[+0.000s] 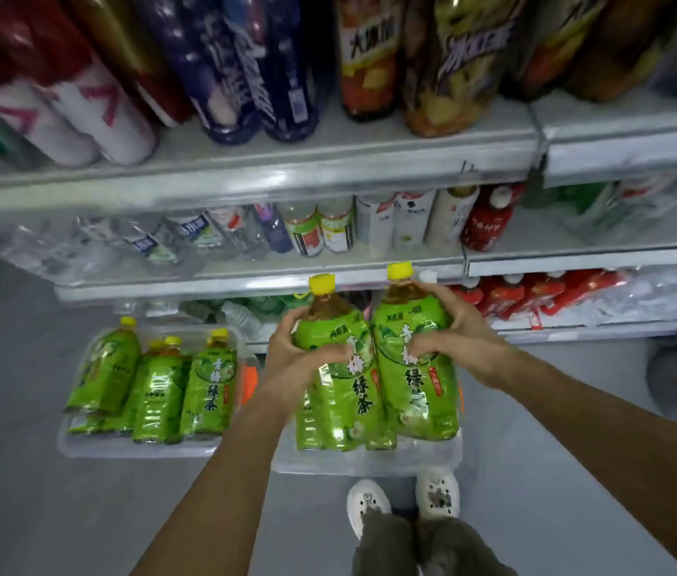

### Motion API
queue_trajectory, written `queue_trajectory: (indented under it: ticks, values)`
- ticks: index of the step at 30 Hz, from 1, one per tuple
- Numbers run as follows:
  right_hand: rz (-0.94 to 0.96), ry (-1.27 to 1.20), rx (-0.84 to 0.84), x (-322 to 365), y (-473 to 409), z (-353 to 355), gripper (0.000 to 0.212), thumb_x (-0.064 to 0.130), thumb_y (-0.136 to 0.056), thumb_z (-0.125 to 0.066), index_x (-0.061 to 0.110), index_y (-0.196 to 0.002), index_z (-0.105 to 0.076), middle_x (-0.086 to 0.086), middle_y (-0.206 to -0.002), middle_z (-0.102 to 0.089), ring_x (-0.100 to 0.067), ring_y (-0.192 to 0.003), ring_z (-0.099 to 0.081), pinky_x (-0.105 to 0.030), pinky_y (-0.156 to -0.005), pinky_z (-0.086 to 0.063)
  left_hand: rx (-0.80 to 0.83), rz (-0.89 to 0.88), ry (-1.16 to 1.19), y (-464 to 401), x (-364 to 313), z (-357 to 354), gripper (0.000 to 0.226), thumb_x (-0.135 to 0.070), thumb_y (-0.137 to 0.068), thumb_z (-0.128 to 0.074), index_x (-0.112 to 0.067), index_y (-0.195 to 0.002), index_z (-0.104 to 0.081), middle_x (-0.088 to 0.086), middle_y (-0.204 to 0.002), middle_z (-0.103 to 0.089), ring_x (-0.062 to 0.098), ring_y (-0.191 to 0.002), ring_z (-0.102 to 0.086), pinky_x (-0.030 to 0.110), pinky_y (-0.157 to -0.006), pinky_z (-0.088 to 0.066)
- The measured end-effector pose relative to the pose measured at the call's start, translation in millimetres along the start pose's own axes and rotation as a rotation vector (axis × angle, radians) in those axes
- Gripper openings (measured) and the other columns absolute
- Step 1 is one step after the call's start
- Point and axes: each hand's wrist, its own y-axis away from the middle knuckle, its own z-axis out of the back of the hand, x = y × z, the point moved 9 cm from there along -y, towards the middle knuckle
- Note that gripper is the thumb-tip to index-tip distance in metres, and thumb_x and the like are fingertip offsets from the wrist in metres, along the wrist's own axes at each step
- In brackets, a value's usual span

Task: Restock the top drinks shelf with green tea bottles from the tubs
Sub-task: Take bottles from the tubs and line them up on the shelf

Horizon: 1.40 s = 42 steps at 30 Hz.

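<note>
Down at the bottom centre of the frame I see two white shoes (pixel 403 503) on the grey floor (pixel 79 513), just below a clear tub (pixel 365 461). Both forearms reach up from the lower edge. My left hand (pixel 293 351) is curled around the left green tea bottle (pixel 341 367), fingers wrapped across its label. My right hand (pixel 459 332) is closed on the right green tea bottle (pixel 415 363), thumb up near its shoulder. The two bottles touch side by side, upright and slightly tilted, with yellow caps, held over the tub, where more green labels show underneath them. Left of centre a second clear tub (pixel 137 446) sits on the floor with further green tea bottles (pixel 162 388) standing in it. Beyond the hands, the lower shelves (pixel 245 280) carry water bottles and red-labelled drinks. Across the upper part of the frame the top shelf (pixel 286 176) holds large blurred bottles in red, dark blue and orange.
</note>
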Motion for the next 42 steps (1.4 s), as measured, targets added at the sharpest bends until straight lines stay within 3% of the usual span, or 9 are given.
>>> queue_trajectory:
  ticks: [2,5,13,15,23,29,33,35,42]
  values:
    - [0.037,-0.084,0.001,35.7,21.4,10.5,0.081,-0.008,-0.069,-0.08,0.024,-0.137,-0.05,-0.013,-0.105,-0.071,-0.025,-0.086,-0.071,-0.041,-0.083,-0.059,0.039,-0.056,0.094,19.0,-43.3,-2.1,0.077,-0.017,-0.053,-0.094,-0.034,-0.122,-0.064,0.003,-0.107,-0.076,0.022,-0.095,-0.073,0.041,-0.086,-0.059]
    - [0.112,-0.187,-0.02,93.8,57.2,23.4,0.079,0.011,-0.063,-0.087,0.028,-0.132,-0.052,-0.008,-0.102,-0.076,-0.023,-0.09,-0.074,-0.035,-0.077,-0.059,0.118,-0.153,0.218,54.9,-112.0,-13.9,0.069,-0.006,-0.067,-0.084,-0.022,-0.129,-0.06,0.004,-0.088,-0.079,0.019,-0.075,-0.075,0.029,-0.064,-0.059]
    - [0.337,-0.216,-0.112,234.8,145.2,68.6,0.047,0.023,-0.075,-0.081,0.035,-0.111,-0.054,0.018,-0.077,-0.074,0.004,-0.071,-0.071,-0.012,-0.056,-0.052,0.154,-0.353,0.219,119.1,-253.5,-27.3,0.091,-0.058,-0.057,-0.092,-0.023,-0.133,-0.057,0.01,-0.12,-0.072,0.03,-0.108,-0.07,0.053,-0.096,-0.055]
    - [0.404,-0.205,-0.174,263.7,164.5,89.7,0.041,0.019,-0.081,-0.077,0.035,-0.11,-0.052,0.025,-0.079,-0.066,0.008,-0.065,-0.066,-0.01,-0.053,-0.049,0.164,-0.424,0.195,133.5,-287.7,-35.9,0.079,-0.051,-0.062,-0.09,-0.021,-0.128,-0.059,0.008,-0.111,-0.076,0.026,-0.098,-0.074,0.046,-0.089,-0.059]
    - [0.676,-0.126,-0.199,361.5,223.3,171.8,0.063,0.03,-0.063,-0.081,0.022,-0.122,-0.059,-0.006,-0.096,-0.077,-0.023,-0.085,-0.075,-0.032,-0.067,-0.058,0.216,-0.613,0.234,190.5,-397.8,-89.6,0.052,-0.041,-0.067,-0.083,-0.018,-0.111,-0.068,0.008,-0.096,-0.078,0.025,-0.082,-0.075,0.035,-0.07,-0.058]
    - [0.806,-0.084,-0.193,411.7,269.4,267.8,0.043,0.032,-0.063,-0.074,0.039,-0.099,-0.052,0.019,-0.082,-0.072,0.01,-0.068,-0.068,-0.007,-0.053,-0.049,0.227,-0.756,0.245,224.6,-476.5,-170.9,0.062,-0.043,-0.064,-0.083,-0.017,-0.117,-0.065,0.009,-0.098,-0.078,0.028,-0.085,-0.075,0.041,-0.074,-0.058]
    - [0.918,0.0,-0.201,446.5,293.8,344.0,0.07,0.05,-0.053,-0.081,0.03,-0.118,-0.061,-0.004,-0.109,-0.073,-0.019,-0.097,-0.072,-0.036,-0.082,-0.058,0.23,-0.814,0.272,238.5,-519.8,-242.5,0.064,-0.046,-0.065,-0.082,-0.017,-0.12,-0.065,0.011,-0.105,-0.077,0.031,-0.093,-0.075,0.043,-0.079,-0.06]
    - [0.961,0.008,-0.184,462.8,306.3,384.0,0.061,0.041,-0.06,-0.08,0.023,-0.116,-0.062,-0.007,-0.1,-0.075,-0.026,-0.09,-0.073,-0.036,-0.072,-0.058,0.209,-0.82,0.3,244.9,-539.9,-277.7,0.078,-0.054,-0.062,-0.086,-0.017,-0.127,-0.062,0.013,-0.113,-0.075,0.033,-0.1,-0.073,0.048,-0.087,-0.058]
    - [1.057,-0.001,-0.17,527.1,335.9,496.2,0.078,0.042,-0.055,-0.083,0.019,-0.125,-0.057,-0.005,-0.092,-0.076,-0.022,-0.081,-0.074,-0.034,-0.067,-0.057,0.248,-0.88,0.435,269.9,-608.0,-369.4,0.051,-0.037,-0.072,-0.078,-0.008,-0.113,-0.067,0.017,-0.098,-0.076,0.03,-0.081,-0.073,0.041,-0.07,-0.06]
